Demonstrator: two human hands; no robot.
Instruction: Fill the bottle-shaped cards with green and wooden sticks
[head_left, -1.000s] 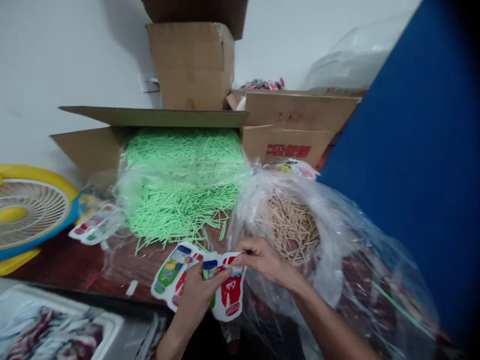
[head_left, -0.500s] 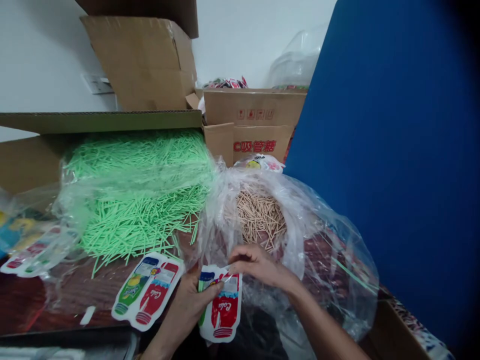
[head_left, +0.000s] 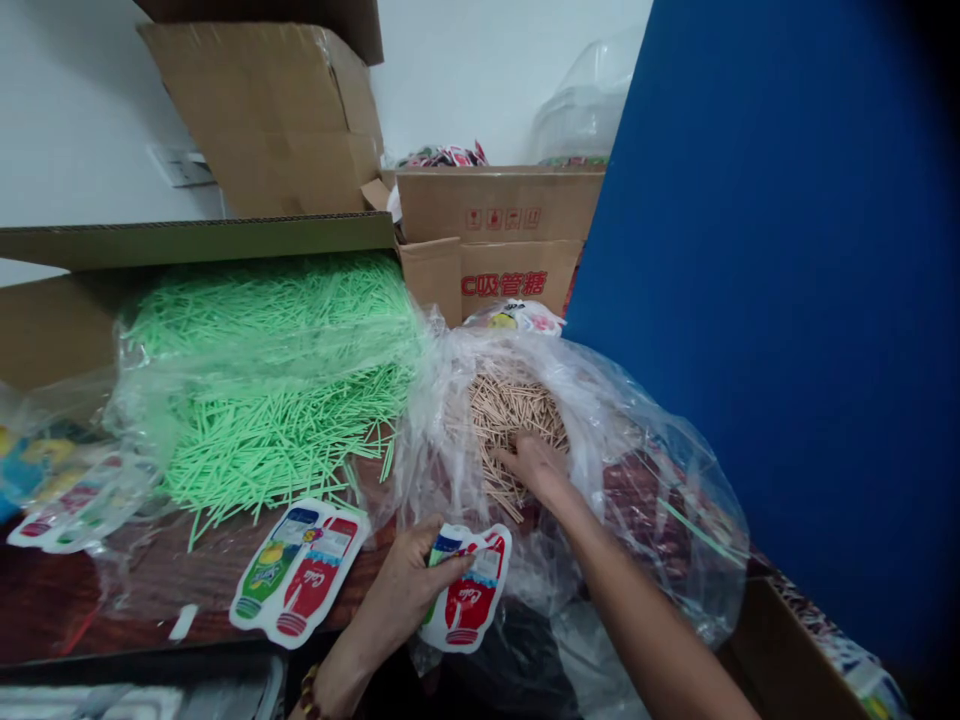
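My left hand [head_left: 420,580] pinches a flat pouch [head_left: 471,590] printed with a red cola bottle beside a green one, thumb across its front. At the mound of thin brown sticks [head_left: 517,400] in the clear plastic bag, my right hand [head_left: 534,465] reaches down with fingers curled among the sticks. What its fingertips hold is hidden. A second pouch of the same print [head_left: 300,572] lies flat on the table, left of my left hand. Behind it spreads a big heap of light green thin sticks [head_left: 285,420], partly under clear plastic.
A cardboard box [head_left: 499,210] with red print stands at the back; another carton [head_left: 270,110] is left of it. A blue panel [head_left: 772,330] borders the right side. More pouches in plastic [head_left: 75,505] lie at far left, above a dark tray [head_left: 150,685] at the front edge.
My right hand has left the pouch's top and moved up into the brown sticks. My left hand still holds the pouch, now shifted slightly right and tilted.
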